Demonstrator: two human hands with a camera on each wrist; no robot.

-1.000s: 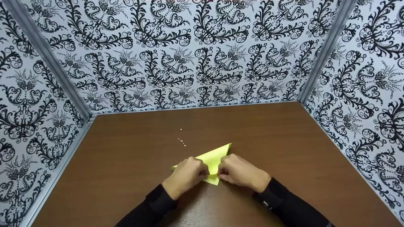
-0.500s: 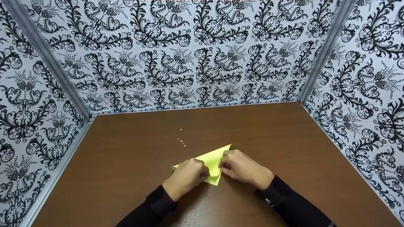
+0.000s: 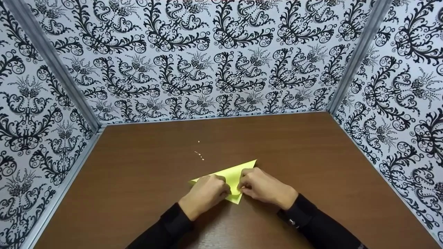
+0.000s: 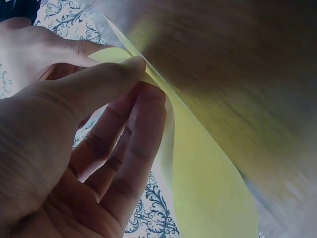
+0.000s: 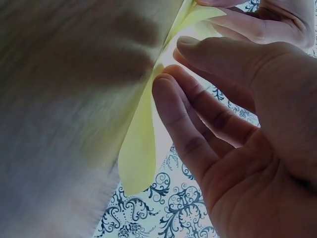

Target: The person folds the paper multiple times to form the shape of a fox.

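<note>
A yellow sheet of paper (image 3: pixel 232 174), folded into a roughly triangular shape, lies slightly tilted on the brown table. My left hand (image 3: pixel 207 191) pinches its near flap between thumb and fingers, covering part of its left side. Beside it, my right hand (image 3: pixel 265 186) has its fingers curled at the paper's right edge, with the fingertips against the fold. The left wrist view has the paper (image 4: pixel 210 173) curving away beneath the left fingertips. In the right wrist view, thumb and fingers come close together at the paper (image 5: pixel 138 156); their exact contact is partly hidden.
The brown wooden table (image 3: pixel 145 166) is enclosed by a back wall (image 3: pixel 214 62) and side walls with black floral scrolls on white. Grey metal strips (image 3: pixel 55 65) run along the corners. Several small pale marks (image 3: pixel 199 154) lie beyond the paper.
My right hand went up along the paper's right edge, then came back down and nearer the fold. The paper's far right corner has shifted slightly right and down. The left hand barely moved.
</note>
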